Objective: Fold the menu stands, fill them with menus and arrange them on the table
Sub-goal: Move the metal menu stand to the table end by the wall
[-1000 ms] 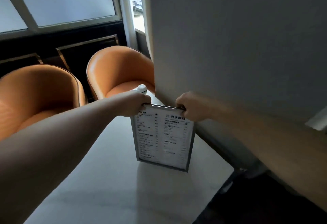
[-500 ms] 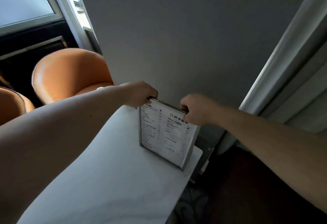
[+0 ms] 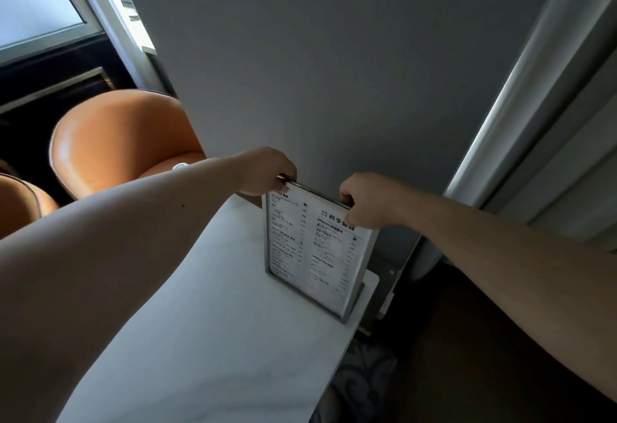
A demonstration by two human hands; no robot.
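Note:
A grey-framed menu stand (image 3: 314, 255) with a printed white menu in it stands upright on the white marble table (image 3: 213, 339), near the table's far right corner and close to the grey wall. My left hand (image 3: 270, 170) grips its top left corner. My right hand (image 3: 362, 200) grips its top right corner, with fingers over the upper edge. The stand's base rests on the tabletop.
A grey wall (image 3: 334, 72) rises just behind the stand. Two orange chairs (image 3: 123, 135) sit to the left of the table, below a window. A small white object (image 3: 180, 166) shows behind my left forearm. Dark patterned floor (image 3: 367, 386) lies to the right of the table edge.
The view has swung right since a second ago. The stand has shifted towards the table's right corner near the wall. Both hands keep hold of its top corners.

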